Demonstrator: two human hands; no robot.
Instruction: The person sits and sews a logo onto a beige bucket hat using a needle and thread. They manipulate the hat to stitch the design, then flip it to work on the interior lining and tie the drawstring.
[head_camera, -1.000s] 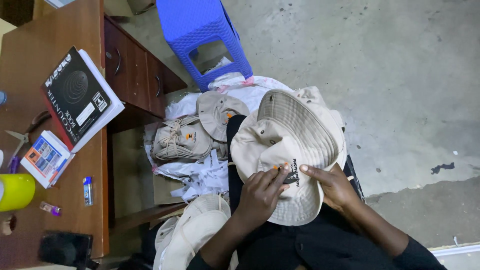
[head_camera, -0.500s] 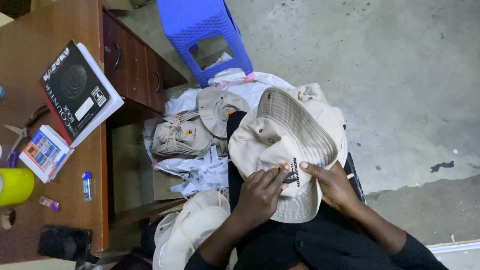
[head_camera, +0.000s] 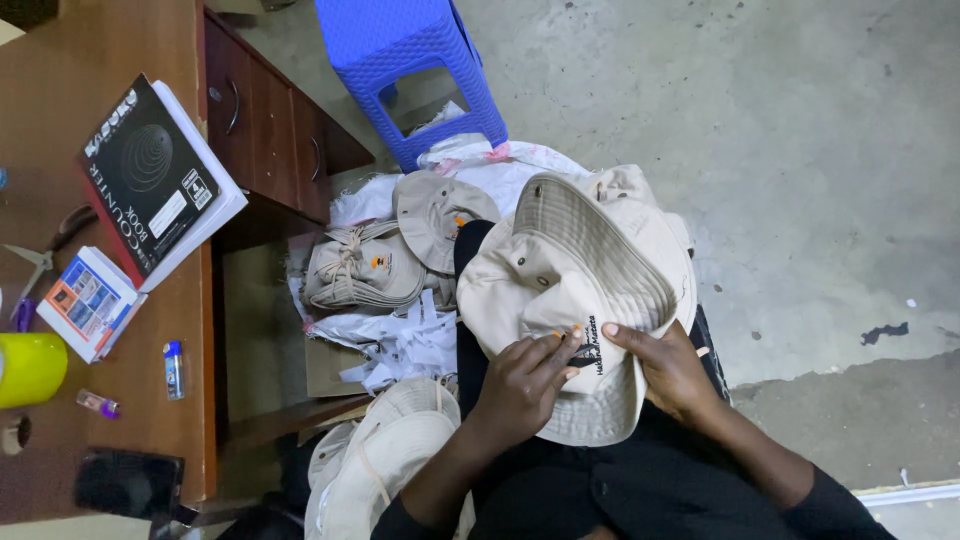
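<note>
A beige wide-brimmed hat (head_camera: 570, 290) lies on my lap, crown toward me and brim fanning outward. My left hand (head_camera: 520, 385) pinches at a small dark printed patch on the hat's crown (head_camera: 590, 352), fingertips pressed together on it. My right hand (head_camera: 665, 370) grips the hat's crown from the right side, thumb on the fabric beside that patch. Both forearms wear dark sleeves.
More beige hats are piled on the floor to the left (head_camera: 370, 265) and by my left knee (head_camera: 390, 455), among white paper scraps (head_camera: 400, 345). A blue plastic stool (head_camera: 415, 65) stands ahead. A wooden desk (head_camera: 120, 400) on the left holds a black book (head_camera: 150, 180), a yellow cup (head_camera: 28, 368), scissors and small items.
The hat has turned slightly in my hands and my left fingers have shifted on the dark patch. The view has tilted a little; the piles have not moved.
</note>
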